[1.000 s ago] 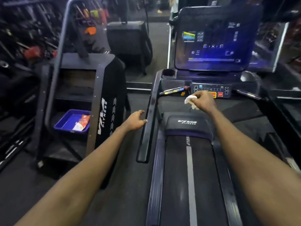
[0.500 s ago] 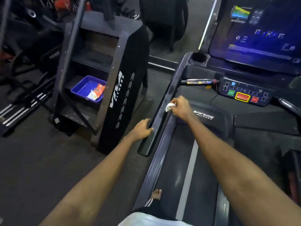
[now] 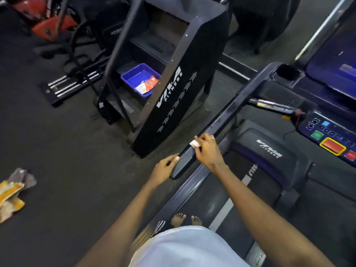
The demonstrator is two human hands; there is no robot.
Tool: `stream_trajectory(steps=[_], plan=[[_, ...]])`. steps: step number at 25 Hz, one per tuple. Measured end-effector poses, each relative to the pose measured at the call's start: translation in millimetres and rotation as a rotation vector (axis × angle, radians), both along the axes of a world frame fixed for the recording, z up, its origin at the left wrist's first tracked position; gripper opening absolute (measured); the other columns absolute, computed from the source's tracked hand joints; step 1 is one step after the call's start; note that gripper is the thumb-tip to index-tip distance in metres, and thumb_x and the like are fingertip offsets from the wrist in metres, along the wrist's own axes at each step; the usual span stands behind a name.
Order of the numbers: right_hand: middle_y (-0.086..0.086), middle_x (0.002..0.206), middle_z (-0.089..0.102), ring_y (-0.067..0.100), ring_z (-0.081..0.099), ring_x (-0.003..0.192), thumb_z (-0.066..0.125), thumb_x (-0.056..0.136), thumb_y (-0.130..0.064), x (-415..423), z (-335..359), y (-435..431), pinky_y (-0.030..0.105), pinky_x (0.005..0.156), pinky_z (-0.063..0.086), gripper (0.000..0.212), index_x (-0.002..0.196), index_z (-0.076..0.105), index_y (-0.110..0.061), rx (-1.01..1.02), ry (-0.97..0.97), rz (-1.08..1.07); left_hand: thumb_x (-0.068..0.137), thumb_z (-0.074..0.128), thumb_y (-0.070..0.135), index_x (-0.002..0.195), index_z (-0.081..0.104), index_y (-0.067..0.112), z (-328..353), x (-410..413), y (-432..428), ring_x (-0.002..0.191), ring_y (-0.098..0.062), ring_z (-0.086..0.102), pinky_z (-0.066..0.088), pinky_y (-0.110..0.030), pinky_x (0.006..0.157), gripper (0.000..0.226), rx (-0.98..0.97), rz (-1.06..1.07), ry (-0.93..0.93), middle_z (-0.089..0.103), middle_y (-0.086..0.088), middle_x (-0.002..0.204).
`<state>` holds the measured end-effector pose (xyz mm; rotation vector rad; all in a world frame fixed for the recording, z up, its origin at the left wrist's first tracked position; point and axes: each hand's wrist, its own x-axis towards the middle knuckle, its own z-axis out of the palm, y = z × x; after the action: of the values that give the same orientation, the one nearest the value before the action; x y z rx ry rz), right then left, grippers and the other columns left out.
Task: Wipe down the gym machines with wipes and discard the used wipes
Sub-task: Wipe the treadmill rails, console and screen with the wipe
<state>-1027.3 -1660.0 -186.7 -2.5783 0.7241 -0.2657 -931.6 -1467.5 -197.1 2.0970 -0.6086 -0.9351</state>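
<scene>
- The person's bare feet (image 3: 185, 220) stand on the treadmill belt (image 3: 212, 205), at the near edge of the view.
- The left hand (image 3: 165, 168) keeps its place: fingers curled over the near end of the handrail (image 3: 227, 120) on the treadmill's left side, gripping it as a brace.
- The right hand (image 3: 207, 149) has moved. A second ago it was at the control panel (image 3: 331, 137); half a second ago it reached the rail. Now it sits lower on the rail, just beyond the left hand.
- It pinches the white wipe (image 3: 195, 143) between thumb and fingers and presses it against the rail's top; a folded corner shows to the left of the knuckles.
- So the work has likely passed from the panel to the rail, with the stroke nearly at its near end. The wipe is not yet discarded.
- Farther left, a blue tray (image 3: 134, 78) holding an orange packet (image 3: 148, 84) rests on a step of the stair climber (image 3: 173, 89).
</scene>
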Motion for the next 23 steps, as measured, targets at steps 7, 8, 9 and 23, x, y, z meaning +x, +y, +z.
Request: stream_trajectory(steps=[7, 8, 9, 23], plan=[[0.012, 0.159, 0.031, 0.026, 0.022, 0.150, 0.036, 0.103, -0.031, -42.2, -21.2, 17.3, 0.038, 0.125, 0.014, 0.057, 0.153, 0.031, -0.003, -0.129, 0.037, 0.344, 0.099, 0.047, 0.051, 0.126, 0.064, 0.035, -13.2, -21.4, 6.7, 0.116, -0.008, 0.057, 0.045, -0.030, 0.101, 0.037, -0.014, 0.194, 0.016, 0.065, 0.010, 0.125], [0.010, 0.162, 0.024, 0.024, 0.016, 0.152, 0.031, 0.105, -0.033, -39.9, -23.6, 12.3, 0.040, 0.125, 0.012, 0.058, 0.155, 0.026, -0.006, -0.103, 0.060, 0.295, 0.099, 0.047, 0.052, 0.125, 0.065, 0.034, -16.2, -24.5, 10.9, 0.115, -0.008, 0.058, 0.046, -0.032, 0.102, 0.037, -0.021, 0.225, 0.019, 0.066, 0.011, 0.123], [0.009, 0.164, 0.020, 0.023, 0.012, 0.153, 0.028, 0.105, -0.036, -35.5, -23.9, 8.0, 0.041, 0.125, 0.011, 0.059, 0.156, 0.023, -0.006, -0.059, 0.078, 0.224, 0.098, 0.048, 0.054, 0.124, 0.066, 0.036, -17.6, -27.2, 15.8, 0.114, -0.007, 0.059, 0.047, -0.034, 0.102, 0.037, -0.025, 0.250, 0.030, 0.067, 0.012, 0.121], [0.008, 0.166, 0.009, 0.021, -0.003, 0.154, 0.029, 0.105, -0.047, -41.5, -21.4, 86.6, 0.038, 0.126, 0.005, 0.067, 0.158, 0.015, -0.008, -0.087, 0.129, 0.386, 0.101, 0.037, 0.053, 0.108, 0.074, 0.030, -21.8, -4.6, 45.8, 0.114, -0.011, 0.063, 0.045, -0.031, 0.099, 0.044, -0.187, 0.351, 0.468, 0.071, 0.007, 0.116]])
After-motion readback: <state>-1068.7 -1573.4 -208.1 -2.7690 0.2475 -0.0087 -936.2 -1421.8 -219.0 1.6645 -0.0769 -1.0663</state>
